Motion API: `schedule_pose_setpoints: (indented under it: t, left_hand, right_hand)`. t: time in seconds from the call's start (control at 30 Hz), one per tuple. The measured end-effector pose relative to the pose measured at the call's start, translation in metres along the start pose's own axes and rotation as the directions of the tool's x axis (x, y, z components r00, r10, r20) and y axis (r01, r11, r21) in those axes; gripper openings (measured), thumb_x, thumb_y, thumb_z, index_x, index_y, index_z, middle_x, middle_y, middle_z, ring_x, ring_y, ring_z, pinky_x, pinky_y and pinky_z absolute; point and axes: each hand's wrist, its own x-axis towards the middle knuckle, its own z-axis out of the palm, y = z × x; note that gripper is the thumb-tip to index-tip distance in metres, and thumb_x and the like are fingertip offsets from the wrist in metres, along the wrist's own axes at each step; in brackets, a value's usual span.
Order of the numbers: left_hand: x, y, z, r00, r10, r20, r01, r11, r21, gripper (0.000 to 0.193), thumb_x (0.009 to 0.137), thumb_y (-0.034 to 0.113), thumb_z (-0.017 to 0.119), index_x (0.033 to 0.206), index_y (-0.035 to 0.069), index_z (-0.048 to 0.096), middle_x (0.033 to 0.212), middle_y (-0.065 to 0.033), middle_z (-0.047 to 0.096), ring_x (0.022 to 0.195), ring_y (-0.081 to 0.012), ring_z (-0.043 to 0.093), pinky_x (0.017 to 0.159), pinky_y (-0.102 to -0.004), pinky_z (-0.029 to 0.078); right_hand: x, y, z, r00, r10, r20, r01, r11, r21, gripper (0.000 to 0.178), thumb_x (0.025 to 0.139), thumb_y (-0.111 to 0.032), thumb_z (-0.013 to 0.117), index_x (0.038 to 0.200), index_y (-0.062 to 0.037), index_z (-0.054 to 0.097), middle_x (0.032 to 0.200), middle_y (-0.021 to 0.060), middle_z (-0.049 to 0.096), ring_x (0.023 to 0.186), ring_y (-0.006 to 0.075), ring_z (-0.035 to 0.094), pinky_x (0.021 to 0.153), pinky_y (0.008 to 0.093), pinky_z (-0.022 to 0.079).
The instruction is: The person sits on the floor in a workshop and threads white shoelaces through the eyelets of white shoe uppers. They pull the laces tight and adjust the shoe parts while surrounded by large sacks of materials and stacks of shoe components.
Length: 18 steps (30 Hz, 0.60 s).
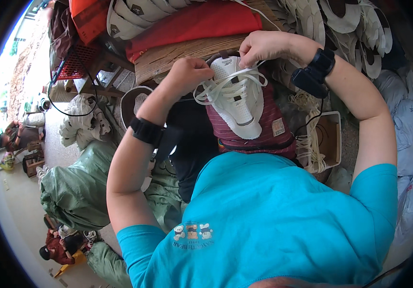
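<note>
A white shoe upper (pixel 239 106) lies across my lap on a maroon striped cloth (pixel 278 135), its toe pointing towards me. White laces (pixel 237 79) run through its eyelets, with loose loops hanging over both sides. At the upper's left side, my left hand (pixel 189 76) is closed in a pinch on the lace beside a loop. My right hand (pixel 266 47) pinches the lace near the tongue on the other side. The fingertips partly hide what lies between them.
Beyond the upper is a wooden bench (pixel 168 58) with a red cloth (pixel 197 30) and stacked pale shoe pieces (pixel 137 18). A bin (pixel 330 139) with bundled laces (pixel 309 149) stands at right. Green sacks (pixel 79 185) lie at left, and other people sit farther off.
</note>
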Motion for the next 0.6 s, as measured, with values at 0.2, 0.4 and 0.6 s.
schedule_pose_setpoints:
  t: [0.2,0.4,0.6]
  left_hand:
    - [-0.007,0.013,0.011,0.902,-0.003,-0.432,-0.248,0.816,-0.523,0.029,0.093,0.027,0.071,0.103,0.000,0.065,0.086,0.0007,0.060,0.079,-0.0069,0.056,0.071,-0.0240,0.047]
    - [-0.049,-0.014,0.044,0.944,-0.119,-0.308,-0.031,0.896,-0.442,0.023,0.095,0.020,0.066,0.104,0.001,0.054,0.085,0.0001,0.059,0.070,-0.0064,0.053,0.063,-0.0207,0.045]
    - [-0.087,-0.020,0.053,0.933,-0.127,-0.337,-0.115,0.783,-0.612,0.017,0.095,0.009,0.063,0.108,0.002,0.056,0.088,-0.0017,0.062,0.068,-0.0053,0.054,0.059,-0.0191,0.043]
  right_hand:
    - [0.017,0.010,0.008,0.932,-0.096,-0.349,0.214,0.923,0.319,0.027,0.089,-0.028,0.071,0.089,-0.0007,0.072,0.081,0.0023,0.068,0.079,0.0102,0.060,0.075,0.0259,0.048]
    - [0.005,0.019,0.017,0.821,-0.247,-0.515,0.394,0.898,0.197,0.017,0.093,-0.019,0.066,0.090,-0.0028,0.067,0.088,0.0008,0.065,0.082,0.0092,0.059,0.076,0.0261,0.049]
    - [-0.028,0.006,0.057,0.717,-0.557,-0.419,0.424,0.826,-0.371,0.019,0.079,-0.020,0.074,0.085,-0.0051,0.065,0.100,0.0089,0.056,0.104,0.0282,0.051,0.091,0.0380,0.043]
